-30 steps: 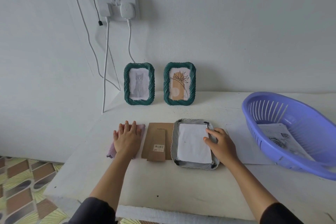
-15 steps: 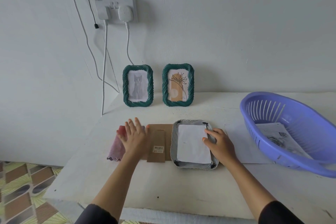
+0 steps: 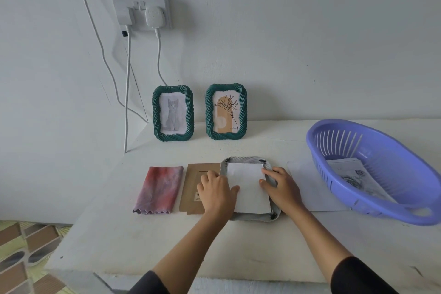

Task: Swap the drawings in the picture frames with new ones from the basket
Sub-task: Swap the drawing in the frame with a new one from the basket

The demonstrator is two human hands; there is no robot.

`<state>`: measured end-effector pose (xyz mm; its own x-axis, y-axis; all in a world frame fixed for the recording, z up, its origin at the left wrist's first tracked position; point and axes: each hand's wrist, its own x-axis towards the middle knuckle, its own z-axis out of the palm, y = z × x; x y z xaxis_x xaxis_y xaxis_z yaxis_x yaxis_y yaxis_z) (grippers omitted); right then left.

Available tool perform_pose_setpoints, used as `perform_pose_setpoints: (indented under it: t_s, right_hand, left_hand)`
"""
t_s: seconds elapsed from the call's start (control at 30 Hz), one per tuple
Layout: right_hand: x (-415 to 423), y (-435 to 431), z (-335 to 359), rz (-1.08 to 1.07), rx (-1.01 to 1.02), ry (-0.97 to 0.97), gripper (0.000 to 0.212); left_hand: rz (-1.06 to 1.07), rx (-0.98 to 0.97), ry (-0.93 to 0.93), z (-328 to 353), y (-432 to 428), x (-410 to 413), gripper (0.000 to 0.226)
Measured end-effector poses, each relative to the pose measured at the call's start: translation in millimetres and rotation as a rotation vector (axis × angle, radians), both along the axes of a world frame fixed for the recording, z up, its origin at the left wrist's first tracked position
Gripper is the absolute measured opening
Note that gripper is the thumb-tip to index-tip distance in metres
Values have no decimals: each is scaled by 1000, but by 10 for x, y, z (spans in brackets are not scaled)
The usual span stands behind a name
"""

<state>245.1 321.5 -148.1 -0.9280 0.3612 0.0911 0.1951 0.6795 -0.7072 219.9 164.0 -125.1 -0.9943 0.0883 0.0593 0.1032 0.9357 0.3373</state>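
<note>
A grey frame (image 3: 248,217) lies face down on the white table (image 3: 167,246), with a white sheet (image 3: 248,184) in its back. My left hand (image 3: 216,194) rests at the sheet's left edge, over the brown backing board (image 3: 191,188). My right hand (image 3: 280,186) touches the sheet's right edge with thumb and fingers. Two green frames stand at the wall: one with a cat drawing (image 3: 172,113), one with a plant drawing (image 3: 226,111). A purple basket (image 3: 372,169) at the right holds drawings (image 3: 353,176).
A pink-purple folded cloth (image 3: 158,190) lies left of the backing board. A loose white paper (image 3: 310,186) sits between the frame and the basket. A wall socket (image 3: 142,13) with hanging cables is above the frames. The table's front edge is near me.
My left hand left the pink cloth and moved right across the backing board to the sheet's left edge. The right hand stayed at the sheet's right edge.
</note>
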Motion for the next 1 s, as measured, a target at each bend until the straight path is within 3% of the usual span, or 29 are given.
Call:
perform_pose_setpoints:
  t_s: [0.33, 0.57, 0.63, 0.77, 0.8, 0.87, 0.93, 1.0]
  right_hand:
    - [9, -6, 7, 9, 8, 2, 39]
    - [48, -22, 169, 46, -102, -69, 40]
    - [119, -38, 302, 72, -19, -59, 41]
    - [391, 68, 804, -83, 251, 212, 40]
    - [468, 150, 929, -141, 347, 194, 43]
    - [584, 380, 1085, -198, 508, -40, 56]
    - [646, 574, 1116, -161, 485, -330, 70]
    - [658, 692, 1073, -93, 361, -415, 70]
  left_hand:
    - [47, 337, -49, 11, -73, -47, 25]
    - [109, 570, -84, 42, -71, -72, 18]
    - [113, 655, -108, 84, -81, -80, 14]
    - [58, 878, -185, 258, -42, -80, 9]
    - [42, 939, -227, 299, -17, -82, 11]
    - [25, 1097, -350, 343, 70, -106, 16]
    - [17, 1212, -461, 334, 209, -110, 17]
    - [7, 1182, -495, 275, 391, -91, 13]
